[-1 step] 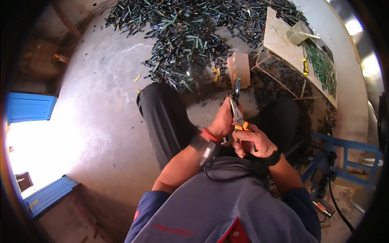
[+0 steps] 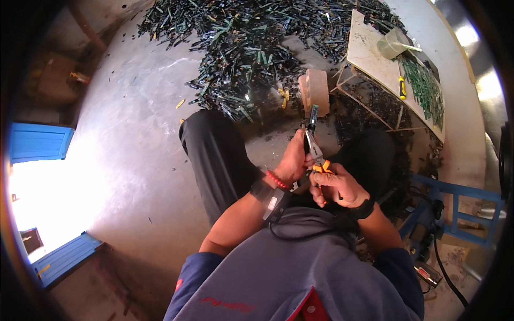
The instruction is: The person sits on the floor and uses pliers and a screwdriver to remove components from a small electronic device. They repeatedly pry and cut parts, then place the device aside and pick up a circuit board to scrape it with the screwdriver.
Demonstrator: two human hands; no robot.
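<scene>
My left hand (image 2: 292, 159) is closed around a narrow dark strip (image 2: 313, 116) with a greenish face, whose far end sticks up past the fingers. In my right hand (image 2: 345, 188) is a pair of combination pliers (image 2: 315, 151) with orange and black handles. The fingers wrap around those handles. The steel jaws lie against the strip beside my left fingers; whether they bite on it is too small to tell. Just beyond the strip stands a reddish brick block (image 2: 317, 92).
A large pile of dark and green strips (image 2: 246, 59) covers the floor ahead. At right, a low board table (image 2: 367, 45) carries a clear plastic jug (image 2: 393, 43), a yellow-handled screwdriver (image 2: 402, 88) and green strips (image 2: 425, 93). A blue frame (image 2: 455, 200) and black cable (image 2: 440, 262) are near my right elbow.
Both hands keep their hold. The strip's upper end and the pliers' jaws have shifted very slightly toward me, and my right hand has moved a touch to the right.
</scene>
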